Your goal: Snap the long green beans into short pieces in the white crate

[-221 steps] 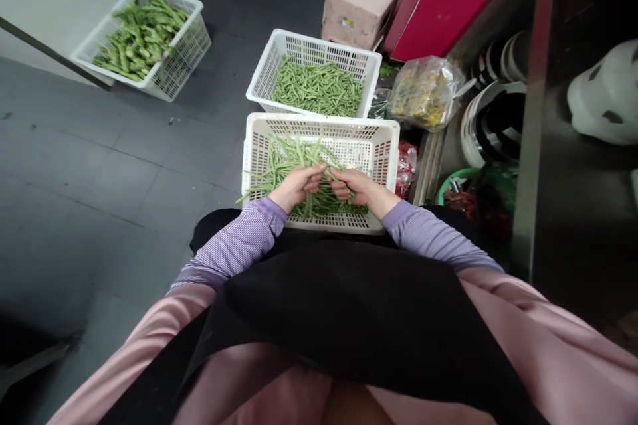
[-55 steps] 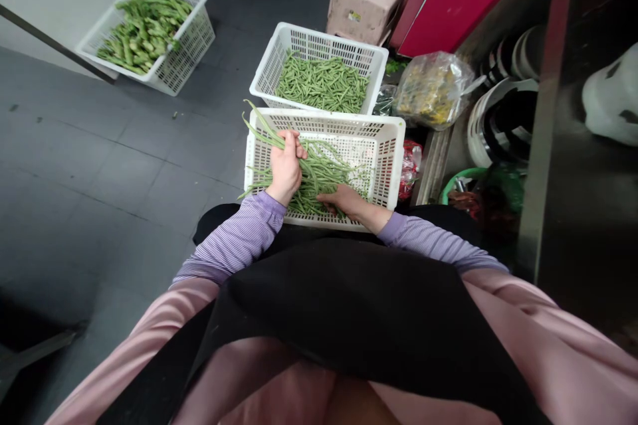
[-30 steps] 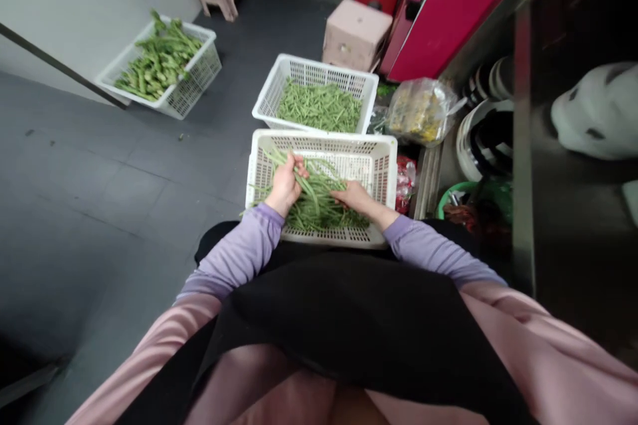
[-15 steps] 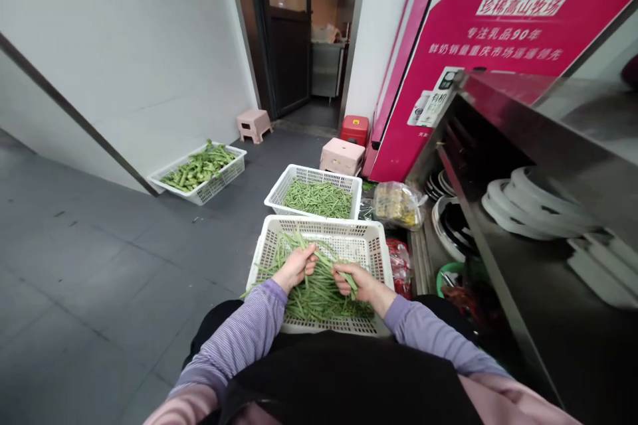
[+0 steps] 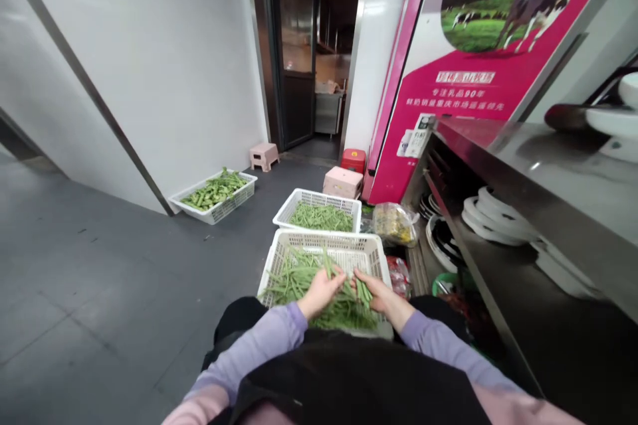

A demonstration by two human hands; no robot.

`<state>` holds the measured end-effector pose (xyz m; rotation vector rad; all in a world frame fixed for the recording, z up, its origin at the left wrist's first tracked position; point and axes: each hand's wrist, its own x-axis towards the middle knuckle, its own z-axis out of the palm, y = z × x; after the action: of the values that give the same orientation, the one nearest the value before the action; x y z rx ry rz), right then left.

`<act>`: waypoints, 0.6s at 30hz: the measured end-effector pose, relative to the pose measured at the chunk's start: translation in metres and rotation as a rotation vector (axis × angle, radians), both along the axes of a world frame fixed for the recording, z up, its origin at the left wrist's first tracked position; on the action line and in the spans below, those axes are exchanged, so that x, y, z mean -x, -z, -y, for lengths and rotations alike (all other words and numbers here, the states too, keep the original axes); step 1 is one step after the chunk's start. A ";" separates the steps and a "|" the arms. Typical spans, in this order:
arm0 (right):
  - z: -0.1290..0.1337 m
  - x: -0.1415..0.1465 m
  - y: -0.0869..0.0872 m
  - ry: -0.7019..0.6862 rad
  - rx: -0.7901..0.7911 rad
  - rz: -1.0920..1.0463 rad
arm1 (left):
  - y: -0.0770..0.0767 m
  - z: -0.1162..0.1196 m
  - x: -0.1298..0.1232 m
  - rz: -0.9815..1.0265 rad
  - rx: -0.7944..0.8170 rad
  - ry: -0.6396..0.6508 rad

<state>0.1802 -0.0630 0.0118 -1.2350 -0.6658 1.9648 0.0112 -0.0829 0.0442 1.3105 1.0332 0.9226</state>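
Long green beans lie loose in a white slotted basket in front of my knees. Above the beans, my left hand is closed around a few beans whose ends stick up past the fingers. My right hand, a little to the right and apart from the left, grips a small bunch of beans pointing down to the right. Just behind stands a second white basket holding short green bean pieces.
A basket of green vegetables sits by the left wall. Pink stools and a red box stand behind the baskets. A bagged yellow item and a steel shelf with white dishes are at the right.
The view has tilted up, showing more of the pink cabinet. My hands have moved closer together, and the beans that stretched between them are now in separate grips.
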 end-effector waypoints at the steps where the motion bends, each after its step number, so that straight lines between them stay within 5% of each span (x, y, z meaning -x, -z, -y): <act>1: 0.006 0.005 -0.006 -0.037 0.042 -0.037 | -0.001 0.001 0.001 0.036 0.094 0.018; 9: 0.034 0.011 -0.032 -0.168 0.174 -0.178 | 0.000 -0.001 0.022 0.380 0.411 0.121; 14: 0.046 -0.004 -0.037 -0.274 0.102 -0.137 | -0.002 -0.011 0.027 0.473 0.429 -0.032; 18: 0.053 -0.002 -0.034 -0.266 -0.044 0.009 | -0.008 -0.007 0.022 0.335 0.326 -0.183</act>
<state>0.1819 -0.1164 0.0455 -1.1781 -0.9125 2.1467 -0.0111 -0.0757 0.0526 0.7696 0.9987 1.0202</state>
